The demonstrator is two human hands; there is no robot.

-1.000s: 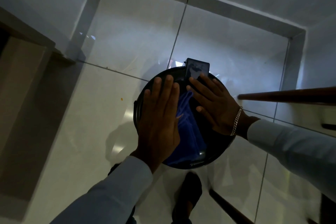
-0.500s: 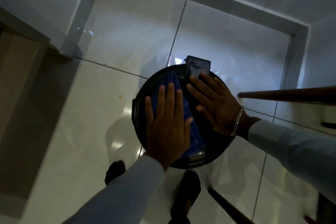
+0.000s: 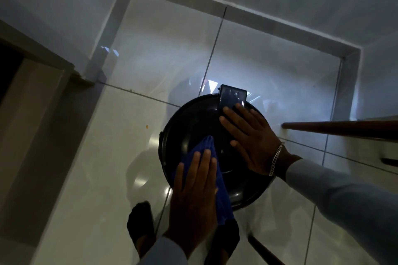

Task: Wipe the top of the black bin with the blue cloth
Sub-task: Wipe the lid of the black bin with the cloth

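Observation:
The black bin point(image 3: 193, 122) stands on the tiled floor, seen from above, its round glossy lid facing me. A black rectangular tab point(image 3: 232, 97) sticks up at the lid's far rim. The blue cloth point(image 3: 204, 148) lies on the near left part of the lid and hangs over its near edge. My left hand point(image 3: 195, 191) presses flat on the cloth with fingers together. My right hand point(image 3: 252, 142) rests flat on the right side of the lid, fingers spread, fingertips at the tab. A silver bracelet is on that wrist.
My dark-socked feet point(image 3: 140, 221) stand just in front of the bin. A brown wooden rail point(image 3: 340, 128) juts in from the right, and a dark wooden leg point(image 3: 265, 251) is at the bottom. A wooden door frame point(image 3: 32, 92) is on the left. Walls close off the far corner.
My left hand has dragged the blue cloth back from the far part of the lid toward its near edge. My right hand has stayed flat on the lid.

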